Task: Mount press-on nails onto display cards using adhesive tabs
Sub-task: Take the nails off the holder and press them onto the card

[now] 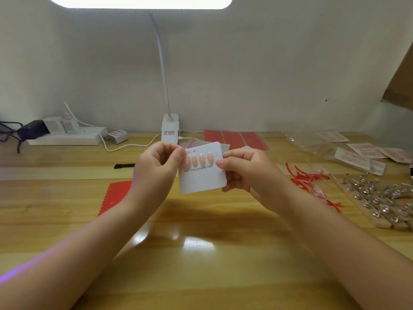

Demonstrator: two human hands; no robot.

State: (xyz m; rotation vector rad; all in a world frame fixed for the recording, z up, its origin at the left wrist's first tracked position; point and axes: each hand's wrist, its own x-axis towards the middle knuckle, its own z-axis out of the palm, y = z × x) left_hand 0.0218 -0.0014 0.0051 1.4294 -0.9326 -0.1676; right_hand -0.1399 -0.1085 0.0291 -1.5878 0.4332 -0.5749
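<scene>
Item: white display card (202,179), printed "Handmade Nail", held above the wooden desk (201,253) in front of the lamp base (169,128). Right hand (243,173) grips the card's right edge, thumb on the face, fingers curled behind. Left hand (156,166) pinches at the card's upper left corner, thumb and forefinger closed on the leftmost of the pale pink press-on nails (197,161); four or five sit in a row above the lettering, count uncertain under the thumb. Step judged: seating the end nail on its adhesive tab. Next move likely calls for firm, even pressure and alignment with the row. Also present: red adhesive tab sheet (115,195) at left, peeled red backing strips (310,179) at right, wooden nail-holder rack (380,200) far right.
</scene>
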